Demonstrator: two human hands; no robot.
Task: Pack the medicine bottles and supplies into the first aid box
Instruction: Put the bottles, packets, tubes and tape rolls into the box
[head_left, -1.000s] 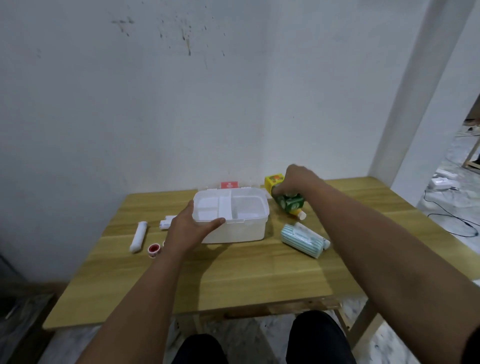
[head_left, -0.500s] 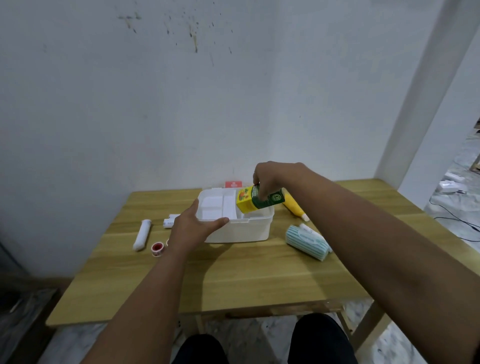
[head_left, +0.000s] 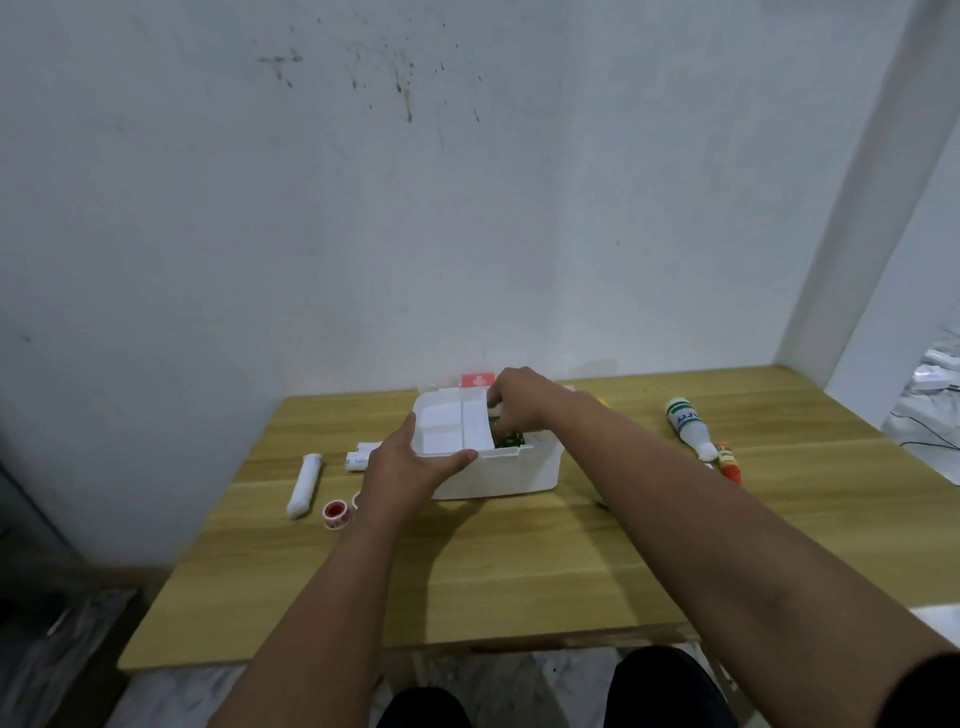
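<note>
Half a second ago our right hand (head_left: 519, 400) carried the green and yellow carton above the first aid box (head_left: 498, 470); now it is down in the box's right compartment, fingers curled onto the green carton (head_left: 508, 439), of which only a dark printed sliver shows under the hand. Whether the grip has let go we cannot tell. Our left hand (head_left: 410, 462) holds the box's near left corner, thumb along the rim. So one item is as good as packed, we judge, and the rest wait on the wooden tabletop (head_left: 519, 561): a white cylindrical roll (head_left: 304, 486), a small red-and-white tape spool (head_left: 335, 512), a white tube (head_left: 358, 457), a plastic bottle with a green label (head_left: 688, 427), and a slim red-capped bottle (head_left: 729, 462). The box is smooth white moulded plastic with an inner divider tray.
</note>
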